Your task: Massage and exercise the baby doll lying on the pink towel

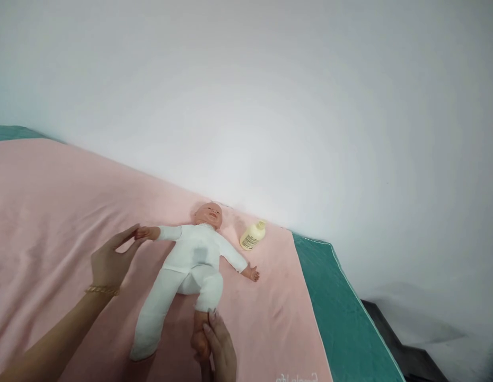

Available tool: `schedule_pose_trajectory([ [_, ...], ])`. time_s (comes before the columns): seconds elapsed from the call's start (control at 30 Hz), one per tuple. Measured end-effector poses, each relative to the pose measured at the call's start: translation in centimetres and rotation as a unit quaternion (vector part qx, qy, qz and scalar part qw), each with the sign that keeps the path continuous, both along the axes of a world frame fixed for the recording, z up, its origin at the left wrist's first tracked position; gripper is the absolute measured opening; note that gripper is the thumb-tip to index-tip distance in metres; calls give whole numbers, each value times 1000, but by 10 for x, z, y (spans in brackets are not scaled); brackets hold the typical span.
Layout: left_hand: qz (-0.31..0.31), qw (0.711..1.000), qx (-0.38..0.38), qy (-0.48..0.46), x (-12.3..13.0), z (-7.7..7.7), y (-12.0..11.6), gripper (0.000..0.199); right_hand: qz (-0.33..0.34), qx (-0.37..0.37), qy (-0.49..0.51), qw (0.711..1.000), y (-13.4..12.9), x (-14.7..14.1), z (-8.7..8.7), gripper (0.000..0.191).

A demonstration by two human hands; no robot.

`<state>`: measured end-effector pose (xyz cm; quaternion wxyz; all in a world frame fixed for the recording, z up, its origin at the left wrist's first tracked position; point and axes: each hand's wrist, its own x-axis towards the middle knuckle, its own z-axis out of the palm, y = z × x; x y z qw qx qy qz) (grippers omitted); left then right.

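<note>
A baby doll (199, 252) in a white outfit lies on its back on a pink blanket (278, 313), arms spread. Its head points toward the wall. My left hand (113, 260), with a bracelet at the wrist, pinches the doll's hand on the left side of the view. Lower down, my right hand (220, 342) is closed around the doll's bare lower leg and foot, below the pushed-up white trouser leg. The other leg is fully covered in white cloth. A pale yellow bottle (252, 236) lies tilted beside the doll's head and outstretched arm.
A plain white wall (246, 106) rises behind the blanket. Green cloth (334, 297) shows past the blanket's right edge and at the far left. A dark object (405, 345) stands beyond the green cloth at the lower right.
</note>
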<state>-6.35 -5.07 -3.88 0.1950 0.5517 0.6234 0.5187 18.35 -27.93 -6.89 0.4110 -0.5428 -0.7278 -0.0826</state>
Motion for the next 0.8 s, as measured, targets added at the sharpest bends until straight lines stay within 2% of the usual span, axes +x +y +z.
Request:
schedule_pose_trajectory([
  [0.07, -28, 999, 24, -2, 20, 8, -5, 41, 22, -35, -14, 999, 16, 9, 23, 46],
  [0.13, -98, 995, 30, 17, 41, 17, -11, 38, 36, -55, -11, 998, 33, 14, 43, 47],
  [0.2, -180, 983, 11, 44, 58, 22, -18, 37, 29, -68, 17, 997, 49, 15, 57, 47],
  [0.33, -328, 937, 52, 108, 76, 26, -29, 33, -1, -115, 93, 989, 71, 13, 63, 46],
  [0.4, -366, 918, 73, 131, 77, 26, -30, 34, -4, -126, 119, 985, 76, 13, 62, 47],
  [0.47, -358, 921, 75, 137, 74, 25, -28, 35, -5, -130, 134, 982, 76, 13, 60, 48],
  [0.63, -264, 959, 54, 83, 56, 19, -19, 38, -11, -112, 121, 986, 56, 11, 57, 47],
  [0.8, -100, 992, 76, 3, 30, 16, -6, 38, 4, -63, 44, 997, 22, 2, 43, 44],
])
